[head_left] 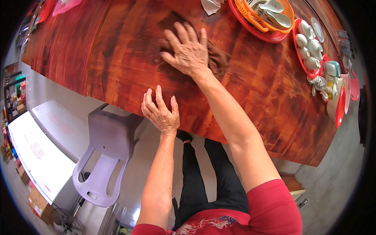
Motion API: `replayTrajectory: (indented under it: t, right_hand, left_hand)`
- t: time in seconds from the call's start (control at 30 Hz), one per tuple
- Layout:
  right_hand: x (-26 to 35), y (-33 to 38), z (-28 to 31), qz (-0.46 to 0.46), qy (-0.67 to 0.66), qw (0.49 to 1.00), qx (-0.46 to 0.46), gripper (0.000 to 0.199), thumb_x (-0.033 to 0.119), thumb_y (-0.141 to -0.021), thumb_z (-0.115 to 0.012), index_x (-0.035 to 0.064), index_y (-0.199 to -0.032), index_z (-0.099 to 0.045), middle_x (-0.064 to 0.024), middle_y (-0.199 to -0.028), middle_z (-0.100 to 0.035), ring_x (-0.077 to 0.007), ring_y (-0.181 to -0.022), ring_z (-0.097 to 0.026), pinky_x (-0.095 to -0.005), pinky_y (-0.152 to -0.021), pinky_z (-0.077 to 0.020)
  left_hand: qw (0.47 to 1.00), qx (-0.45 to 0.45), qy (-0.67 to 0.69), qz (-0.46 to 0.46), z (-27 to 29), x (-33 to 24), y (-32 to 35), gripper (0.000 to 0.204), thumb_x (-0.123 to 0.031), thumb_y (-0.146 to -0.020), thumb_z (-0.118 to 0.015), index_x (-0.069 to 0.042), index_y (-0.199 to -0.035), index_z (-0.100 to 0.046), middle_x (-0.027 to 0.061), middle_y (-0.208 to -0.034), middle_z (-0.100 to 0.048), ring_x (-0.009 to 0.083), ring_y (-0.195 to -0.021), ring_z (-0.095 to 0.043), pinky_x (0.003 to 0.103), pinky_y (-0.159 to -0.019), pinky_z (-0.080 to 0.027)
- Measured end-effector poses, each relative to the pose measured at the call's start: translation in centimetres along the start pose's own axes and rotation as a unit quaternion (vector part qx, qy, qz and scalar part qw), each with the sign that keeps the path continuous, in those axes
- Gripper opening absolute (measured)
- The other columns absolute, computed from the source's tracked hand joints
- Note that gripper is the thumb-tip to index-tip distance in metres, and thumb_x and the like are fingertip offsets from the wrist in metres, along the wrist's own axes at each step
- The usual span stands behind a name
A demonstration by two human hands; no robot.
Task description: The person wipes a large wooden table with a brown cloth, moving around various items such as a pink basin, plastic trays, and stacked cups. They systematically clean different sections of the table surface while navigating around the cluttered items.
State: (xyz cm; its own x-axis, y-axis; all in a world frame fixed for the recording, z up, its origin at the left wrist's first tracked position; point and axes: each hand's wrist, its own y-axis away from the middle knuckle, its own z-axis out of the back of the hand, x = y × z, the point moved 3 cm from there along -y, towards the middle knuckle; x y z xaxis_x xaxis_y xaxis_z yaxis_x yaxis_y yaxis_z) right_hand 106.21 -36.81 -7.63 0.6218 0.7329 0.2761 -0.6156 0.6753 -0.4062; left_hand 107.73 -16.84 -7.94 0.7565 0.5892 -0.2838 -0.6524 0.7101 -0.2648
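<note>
My right hand [187,50] lies flat with spread fingers on a crumpled brown cloth [219,58], pressing it against the reddish-brown wooden table [250,90]. Parts of the cloth show beyond the fingers and beside the wrist; the rest is hidden under the palm. Nearer to me, my left hand [161,111] hovers around the table's front edge. Its fingers are apart and slightly curled, and nothing is in them.
An orange basket of white spoons [288,13] sits on a red tray [270,37] at the far right. Beside it, a red tray [300,58] holds several white cups. A white paper [211,6] lies at the far edge. A purple plastic chair [109,137] stands front left.
</note>
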Motion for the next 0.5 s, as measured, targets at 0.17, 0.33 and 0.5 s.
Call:
replayTrajectory:
  t: [0.17,0.33,0.5]
  right_hand:
    - [2.2,-0.6,-0.7,0.066,-0.045,0.992,0.097,0.067,0.06,-0.079,-0.062,0.0265,-0.136,-0.051,-0.0051,-0.148,-0.04,-0.0266,-0.139,-0.034,-0.066,-0.109,-0.019]
    - [-2.3,2.7,2.3,0.009,-0.011,0.999,0.048,0.058,0.05,-0.081,-0.063,0.0235,-0.131,-0.054,-0.004,-0.147,-0.042,-0.0249,-0.136,-0.037,-0.0643,-0.109,-0.0227]
    - [-7.1,9.2,7.6,-0.044,0.047,0.991,0.116,0.064,0.047,-0.084,-0.062,0.0231,-0.141,-0.046,-0.0062,-0.152,-0.035,-0.0266,-0.139,-0.033,-0.056,-0.113,-0.0205]
  left_hand:
    - [1.0,-0.002,-0.002,-0.002,0.0,0.1,0.0,0.055,-0.035,-0.087,-0.065,-0.014,-0.136,-0.052,0.012,-0.137,-0.044,0.0331,-0.127,-0.04,0.05,-0.108,-0.031]
    - [1.0,-0.019,0.001,-0.006,0.2,-0.3,-0.1,0.053,-0.031,-0.087,-0.066,-0.015,-0.136,-0.053,0.0117,-0.136,-0.045,0.0312,-0.126,-0.042,0.047,-0.106,-0.033]
    - [1.0,-0.009,-0.011,-0.001,0.0,0.0,0.1,0.054,-0.033,-0.087,-0.065,-0.016,-0.137,-0.052,0.0112,-0.137,-0.044,0.0307,-0.127,-0.042,0.047,-0.107,-0.032]
